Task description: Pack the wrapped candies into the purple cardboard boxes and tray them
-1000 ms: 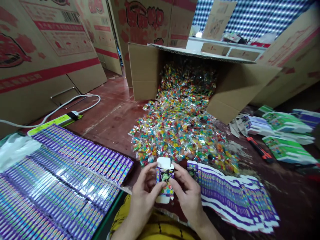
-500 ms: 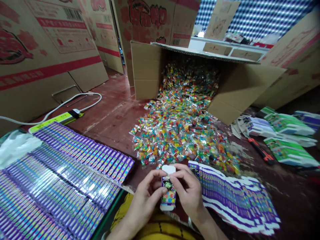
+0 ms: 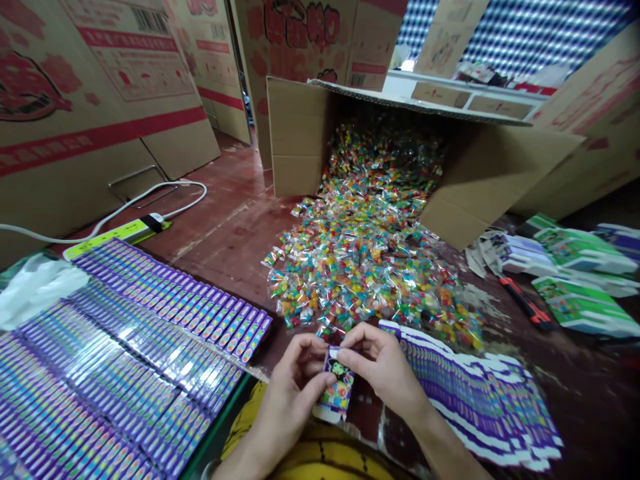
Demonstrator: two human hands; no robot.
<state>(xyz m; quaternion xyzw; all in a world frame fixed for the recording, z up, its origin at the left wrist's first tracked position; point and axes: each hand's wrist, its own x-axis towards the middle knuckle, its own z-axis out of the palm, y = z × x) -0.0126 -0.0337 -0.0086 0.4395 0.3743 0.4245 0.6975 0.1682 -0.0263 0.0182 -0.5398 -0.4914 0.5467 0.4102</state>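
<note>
Between my hands is a small purple candy box [image 3: 338, 383] printed with a dark-haired figure and coloured sweets. My left hand [image 3: 297, 390] grips its left side, thumb on the printed front. The fingers of my right hand [image 3: 377, 363] pinch at the top end, where the white flap is now mostly out of sight. At the lower end a white flap sticks out. Just beyond my hands lies a heap of clear candy packets [image 3: 365, 267]. Beside my right forearm is a fanned row of flattened purple boxes [image 3: 470, 393].
Filled purple boxes [image 3: 125, 353] stand in packed rows at left, by a yellow-green power strip [image 3: 117, 237]. An open carton [image 3: 300, 133] spills the packets. At right lie a red-and-black cutter [image 3: 527, 303] and green boxes [image 3: 585, 307].
The box's white top flap stood up before; now it is folded down. My right hand has shifted over the top end, and the box tilts slightly. The view has moved a little.
</note>
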